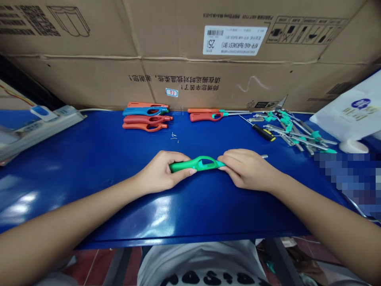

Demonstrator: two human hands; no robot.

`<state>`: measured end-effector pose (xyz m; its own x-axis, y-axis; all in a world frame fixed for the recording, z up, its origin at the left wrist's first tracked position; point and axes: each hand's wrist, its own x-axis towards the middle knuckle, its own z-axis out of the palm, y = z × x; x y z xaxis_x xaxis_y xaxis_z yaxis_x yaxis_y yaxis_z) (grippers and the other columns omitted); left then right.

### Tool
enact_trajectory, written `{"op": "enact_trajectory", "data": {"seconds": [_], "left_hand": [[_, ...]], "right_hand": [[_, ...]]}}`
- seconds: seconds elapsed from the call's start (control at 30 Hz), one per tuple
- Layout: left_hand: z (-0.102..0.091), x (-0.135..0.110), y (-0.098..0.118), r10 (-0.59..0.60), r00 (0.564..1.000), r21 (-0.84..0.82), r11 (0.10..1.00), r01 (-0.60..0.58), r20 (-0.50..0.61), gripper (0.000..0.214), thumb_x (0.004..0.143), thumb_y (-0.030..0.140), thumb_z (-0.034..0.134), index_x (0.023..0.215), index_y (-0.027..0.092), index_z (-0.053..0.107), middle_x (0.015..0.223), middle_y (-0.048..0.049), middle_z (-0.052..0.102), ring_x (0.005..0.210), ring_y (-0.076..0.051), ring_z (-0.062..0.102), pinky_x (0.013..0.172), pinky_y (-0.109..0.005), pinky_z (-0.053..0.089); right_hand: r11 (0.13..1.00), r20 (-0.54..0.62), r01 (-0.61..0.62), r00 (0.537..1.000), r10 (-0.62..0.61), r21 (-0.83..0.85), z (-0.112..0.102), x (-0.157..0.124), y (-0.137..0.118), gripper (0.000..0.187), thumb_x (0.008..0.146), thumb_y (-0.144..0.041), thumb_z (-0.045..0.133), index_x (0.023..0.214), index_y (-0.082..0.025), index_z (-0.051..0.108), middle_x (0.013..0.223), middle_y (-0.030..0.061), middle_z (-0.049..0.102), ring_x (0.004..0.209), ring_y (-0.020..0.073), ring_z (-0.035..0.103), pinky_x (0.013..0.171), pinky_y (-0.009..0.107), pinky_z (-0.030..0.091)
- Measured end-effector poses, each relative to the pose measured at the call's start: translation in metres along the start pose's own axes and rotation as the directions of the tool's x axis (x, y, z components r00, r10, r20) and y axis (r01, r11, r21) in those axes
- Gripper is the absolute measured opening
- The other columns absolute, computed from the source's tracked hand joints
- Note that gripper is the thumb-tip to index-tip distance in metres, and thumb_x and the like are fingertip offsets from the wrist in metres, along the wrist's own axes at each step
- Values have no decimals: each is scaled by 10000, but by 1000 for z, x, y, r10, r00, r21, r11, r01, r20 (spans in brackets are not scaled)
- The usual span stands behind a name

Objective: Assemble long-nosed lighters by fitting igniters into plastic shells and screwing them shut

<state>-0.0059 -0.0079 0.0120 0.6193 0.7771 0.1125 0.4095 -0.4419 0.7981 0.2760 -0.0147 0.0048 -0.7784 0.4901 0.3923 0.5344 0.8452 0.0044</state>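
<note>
A green utility lighter (201, 163) lies level between my two hands, above the blue table. My left hand (165, 171) is closed around the rear of its handle, thumb along the near side. Closed over the front end, where the metal tube joins the green body, is my right hand (244, 169). The tip of the tube (264, 156) pokes out beyond that hand's knuckles; the rest of the tube is hidden. A teal trigger shows inside the handle's loop.
Orange, red and blue lighter handles (145, 119) lie at the back, beside two lighters with tubes (208, 116). A screwdriver (263, 132) and a pile of metal tubes with teal parts (293, 131) sit right. A power strip (44, 129) is left; cardboard (178, 47) stands behind the table (125, 214).
</note>
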Motion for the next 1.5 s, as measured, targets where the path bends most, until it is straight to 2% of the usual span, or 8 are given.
{"op": "enact_trajectory", "data": {"seconds": [0.13, 0.27, 0.67, 0.87, 1.13, 1.33, 1.4, 1.5], "left_hand": [[2, -2, -7, 311, 950, 372, 885, -281, -23, 248, 1008, 305, 575, 1160, 160, 707, 971, -73, 729, 853, -171, 677, 776, -263, 528], [0, -1, -14, 409, 912, 537, 772, -339, -12, 266, 1024, 291, 555, 1221, 157, 675, 1071, -94, 729, 944, -197, 694, 831, -300, 551], [5, -2, -9, 280, 955, 314, 919, -237, -99, 334, 942, 332, 688, 1228, 162, 673, 1058, -74, 707, 944, -183, 687, 865, -286, 556], [1, 0, -14, 239, 970, 371, 906, -205, -48, 370, 919, 356, 702, 1238, 171, 666, 1117, -86, 685, 1041, -220, 657, 945, -351, 551], [-2, 1, -15, 215, 974, 394, 903, -170, -74, 324, 946, 343, 668, 1211, 157, 690, 1076, -83, 675, 976, -212, 669, 901, -351, 568], [-7, 1, -15, 220, 975, 458, 868, -193, -7, 359, 970, 353, 647, 1272, 161, 680, 1067, -103, 680, 1004, -237, 655, 895, -385, 564], [-8, 1, -15, 225, 974, 475, 857, -197, -1, 357, 972, 352, 641, 1274, 166, 682, 1083, -106, 682, 1015, -243, 651, 903, -397, 563], [-8, 1, -15, 243, 970, 507, 836, -210, 1, 348, 978, 358, 619, 1254, 160, 692, 1105, -110, 685, 1017, -248, 647, 909, -411, 564]], "right_hand": [[969, 120, -182, 979, 163, 167, 0, 2, 5, 181, 1021, -281, 497, 1054, -168, 635, 907, 75, 699, 799, 205, 647, 703, 320, 499], [952, 192, -242, 960, 205, 189, -3, 2, 8, 251, 1047, -352, 476, 1117, -177, 642, 987, 68, 716, 873, 210, 673, 734, 320, 486], [967, 145, -193, 975, 169, 169, -10, -2, 18, 186, 1025, -314, 528, 1032, -183, 659, 906, 64, 703, 796, 190, 657, 699, 291, 468], [934, 197, -322, 936, 291, 152, -19, -9, 37, 154, 977, -315, 568, 1003, -192, 657, 912, 66, 694, 775, 202, 646, 686, 307, 468], [925, 272, -331, 922, 276, 187, -21, -9, 41, 130, 928, -325, 623, 949, -198, 640, 889, 56, 648, 803, 204, 585, 700, 320, 465], [911, 173, -346, 934, 312, 225, -19, -9, 48, 178, 956, -369, 596, 938, -200, 649, 912, 75, 650, 854, 216, 608, 785, 360, 513], [887, 52, -462, 886, 461, 2, -16, -13, 56, 207, 954, -381, 575, 952, -198, 670, 1004, 122, 649, 979, 287, 609, 866, 455, 511], [658, -117, -697, 707, 698, -286, -12, -25, 72, 266, 906, -383, 605, 1047, -171, 681, 1126, 198, 604, 1085, 401, 565, 869, 570, 495]]}}
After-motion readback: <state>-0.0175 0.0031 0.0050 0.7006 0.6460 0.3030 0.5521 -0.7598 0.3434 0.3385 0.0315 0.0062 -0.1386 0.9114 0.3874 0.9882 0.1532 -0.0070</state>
